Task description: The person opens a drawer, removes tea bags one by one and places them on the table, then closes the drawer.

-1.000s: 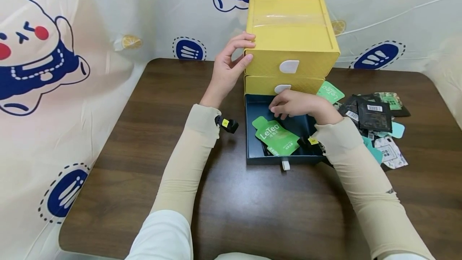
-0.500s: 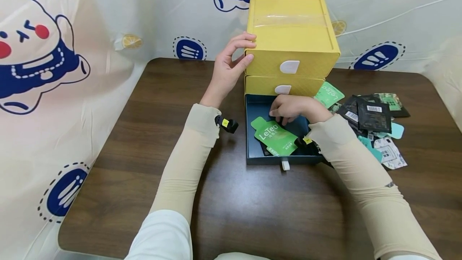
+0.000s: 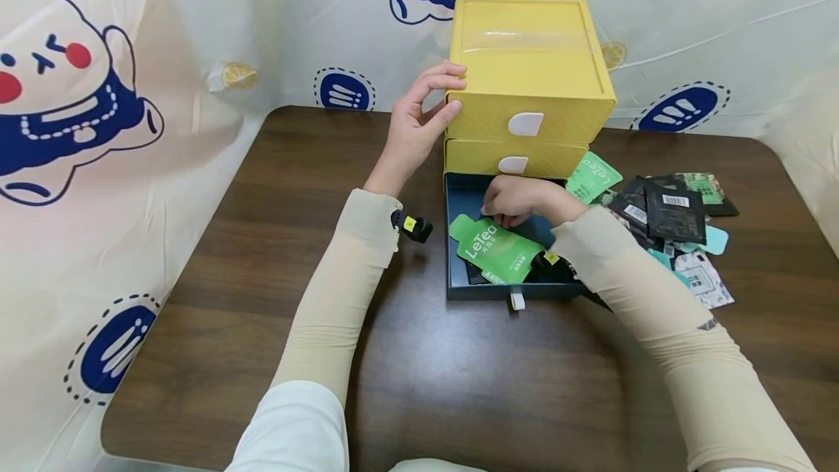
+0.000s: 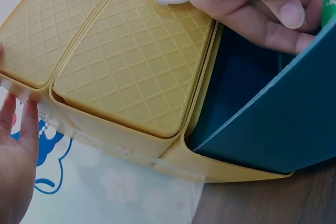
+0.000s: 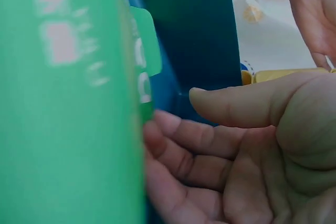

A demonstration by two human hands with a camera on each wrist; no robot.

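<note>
In the head view my left hand [image 3: 422, 111] steadies the upper left edge of a yellow drawer box [image 3: 531, 49], fingers on its side and top. A dark blue drawer [image 3: 473, 290] is pulled out at the bottom of the box. Inside it lies a green LeTea tea packet [image 3: 501, 250], with something black beneath. My right hand [image 3: 527, 199] reaches into the drawer behind this packet. In the right wrist view its fingers [image 5: 199, 137] touch the edge of the green packet [image 5: 79, 129], and the thumb stays apart from it.
Several loose packets, among them a black packet [image 3: 675, 211], a white packet [image 3: 703, 279] and a light green packet [image 3: 593, 177], lie to the right of the box on the brown table [image 3: 275, 253]. A white printed curtain [image 3: 262, 20] hangs behind.
My right hand has moved slightly left and towards me inside the drawer. The green tea packet has shifted a little left. My left hand stays on the box.
</note>
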